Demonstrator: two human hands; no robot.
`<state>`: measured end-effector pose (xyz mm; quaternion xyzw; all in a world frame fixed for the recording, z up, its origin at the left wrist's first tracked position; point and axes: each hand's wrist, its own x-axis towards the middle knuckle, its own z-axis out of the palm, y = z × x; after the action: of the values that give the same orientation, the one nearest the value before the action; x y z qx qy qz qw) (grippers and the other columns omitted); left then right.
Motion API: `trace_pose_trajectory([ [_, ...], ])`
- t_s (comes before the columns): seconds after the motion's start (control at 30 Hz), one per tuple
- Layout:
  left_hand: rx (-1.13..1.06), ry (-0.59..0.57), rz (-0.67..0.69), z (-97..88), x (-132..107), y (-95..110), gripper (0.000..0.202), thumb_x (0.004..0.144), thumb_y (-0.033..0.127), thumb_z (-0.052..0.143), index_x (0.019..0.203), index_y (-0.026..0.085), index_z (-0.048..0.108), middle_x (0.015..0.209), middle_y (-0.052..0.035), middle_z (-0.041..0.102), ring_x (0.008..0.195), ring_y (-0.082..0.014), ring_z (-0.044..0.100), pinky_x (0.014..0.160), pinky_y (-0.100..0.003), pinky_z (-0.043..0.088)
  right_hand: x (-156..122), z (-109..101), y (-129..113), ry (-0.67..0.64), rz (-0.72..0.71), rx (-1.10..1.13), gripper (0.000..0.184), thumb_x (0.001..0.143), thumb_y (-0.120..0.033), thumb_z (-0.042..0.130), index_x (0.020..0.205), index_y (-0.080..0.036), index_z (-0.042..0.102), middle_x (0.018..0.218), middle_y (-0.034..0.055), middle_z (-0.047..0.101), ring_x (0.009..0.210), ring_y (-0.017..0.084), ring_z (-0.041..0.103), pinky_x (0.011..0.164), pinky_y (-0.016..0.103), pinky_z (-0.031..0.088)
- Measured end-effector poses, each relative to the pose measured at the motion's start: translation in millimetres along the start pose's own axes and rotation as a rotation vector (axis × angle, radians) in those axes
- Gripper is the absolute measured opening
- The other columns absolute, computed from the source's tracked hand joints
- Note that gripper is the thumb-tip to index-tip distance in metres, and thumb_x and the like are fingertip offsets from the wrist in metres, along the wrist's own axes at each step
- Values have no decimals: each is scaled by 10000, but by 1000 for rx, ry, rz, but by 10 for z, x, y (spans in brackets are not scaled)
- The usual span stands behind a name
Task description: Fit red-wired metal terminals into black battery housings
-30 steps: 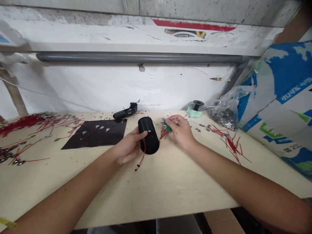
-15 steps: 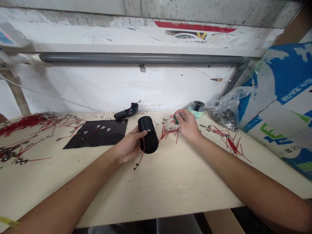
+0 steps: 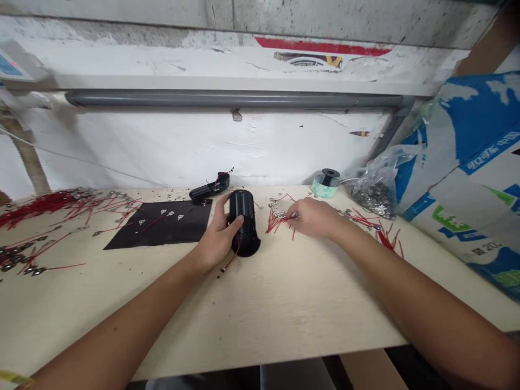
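**Left hand on a black housing, right hand down among loose wires**

At the far left of the desk (image 3: 264, 309) lay a heap of red wires (image 3: 40, 203), with a scatter of small metal terminals (image 3: 16, 261) nearer the front edge. Next along was a flat black mat (image 3: 162, 222) carrying a few small metal pieces and one red lead. Just behind its right corner, against the wall, sat a small black part (image 3: 209, 189) with thin wires coming off it.

The left hand (image 3: 215, 241) gripped a black housing (image 3: 244, 219) just right of the mat. Its fingers (image 3: 222, 205) were wrapped round the far side and the thumb lay across the near one. The housing rested on the desk, rounded end away from the person, and a thin red lead (image 3: 231, 261) trailed from it onto the wood.

Just beside it, with nothing between, a bunch of red wires (image 3: 277, 219) lay fanned out. The right hand (image 3: 314, 216) lay palm down over their right ends, fingertips drawn narrow and touching them. I could not tell whether it had hold of anything.

Behind that hand stood a pale spool of tape (image 3: 326, 184), then a clear bag of metal bits (image 3: 374, 190). More red wires (image 3: 384, 235) lay partly hidden by the right forearm. A blue and white carton (image 3: 467, 179) closed off the right end. A grey pipe (image 3: 231, 99) ran along the wall above it all.
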<state>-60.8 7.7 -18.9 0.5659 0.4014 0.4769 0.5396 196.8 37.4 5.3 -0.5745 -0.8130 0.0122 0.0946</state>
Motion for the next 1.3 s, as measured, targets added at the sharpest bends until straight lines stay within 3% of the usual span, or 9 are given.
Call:
trace_pose_trajectory([
  [0.2,-20,17,-44,6,1,26,710,873,347,642,1479,340,273,972,-53,639,797,-202,619,741,-361,505,2,5,-10,-16,4,-63,173,860,-185,578,889,-247,737,846,83,699,690,228,593,541,288,257],
  [0.37,-27,44,-58,35,-7,68,696,854,329,653,1459,307,311,896,-40,629,738,-186,609,711,-346,496,17,46,25,166,-27,68,146,948,-239,493,943,-224,638,722,53,629,615,191,525,551,288,251],
  [0.57,-1,38,-85,40,-3,50,660,855,312,650,1442,275,351,929,-54,634,754,-198,607,736,-367,486,55,128,-136,438,-23,872,171,985,-391,452,956,-224,470,701,-11,614,492,128,452,504,260,353],
  [0.7,164,-3,-9,16,37,-25,570,838,334,669,1369,224,496,1177,-119,597,941,-246,592,840,-397,473,31,177,-386,302,153,1458,285,885,-469,590,889,-226,441,821,0,682,369,64,258,413,262,410],
  [0.8,284,21,5,2,55,-47,510,785,317,717,1271,203,616,1214,-126,552,997,-268,563,899,-409,447,-22,201,-569,162,178,1694,288,850,-441,636,853,-219,453,937,21,704,377,50,239,419,273,453],
  [0.93,317,42,-10,-6,46,-31,505,731,285,761,1221,210,665,1208,-125,528,1059,-300,532,934,-428,427,-79,232,-730,172,99,1626,342,833,-504,655,877,-240,443,834,-2,712,367,65,262,375,251,435],
  [1.1,363,3,184,6,31,15,271,807,315,701,1068,247,724,1203,-99,592,1159,-295,496,976,-413,389,-109,228,-809,133,15,1625,357,863,-559,597,897,-255,412,901,-5,721,360,67,282,363,236,413],
  [1.2,269,-37,165,18,36,22,203,806,343,713,953,204,729,1098,-90,644,957,-238,585,834,-352,446,-122,221,-825,92,-8,1616,322,894,-536,568,917,-258,410,952,3,716,362,67,276,352,232,386],
  [1.3,128,-75,43,27,44,16,244,803,384,723,948,188,712,956,-65,675,727,-169,585,690,-307,450,-152,229,-814,222,-46,1427,263,946,-506,515,936,-254,443,926,16,712,389,89,390,426,254,433],
])
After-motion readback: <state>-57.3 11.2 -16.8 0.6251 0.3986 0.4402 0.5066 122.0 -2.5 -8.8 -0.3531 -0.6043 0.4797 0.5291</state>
